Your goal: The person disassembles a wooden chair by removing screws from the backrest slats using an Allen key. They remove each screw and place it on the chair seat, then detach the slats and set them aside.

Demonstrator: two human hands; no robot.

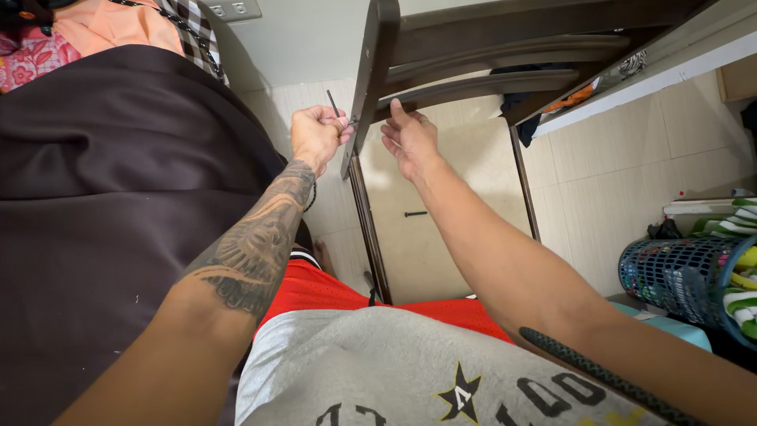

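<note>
- Dark brown wood: a chair frame (pixel 371 79) is lying tipped over on the pale tiled floor (pixel 599 181), its back rails running toward the upper right and its thin legs reaching down toward the person's lap.
- Left hand (pixel 318 134) is closing into a fist around a small black hex key (pixel 334 105); the key's short arm is sticking up out of the fist, and its working end is meeting the outer face of the chair's upright post.
- Right hand (pixel 410 140) is staying mostly open, fingers loosely curled, fingertips touching the inner side of the same post where the lower rail joins it; it is gripping nothing that I can tell.
- The two hands are sitting on either side of the post, just beside each other.
- A dark bolt (pixel 415 214) is lying loose on the floor between the chair legs, well below the right hand.
- A dark brown blanket (pixel 110 181) is covering the surface along the left edge of view.
- A blue mesh basket (pixel 682 276) holding folded cloth is standing near the floor's right edge.
</note>
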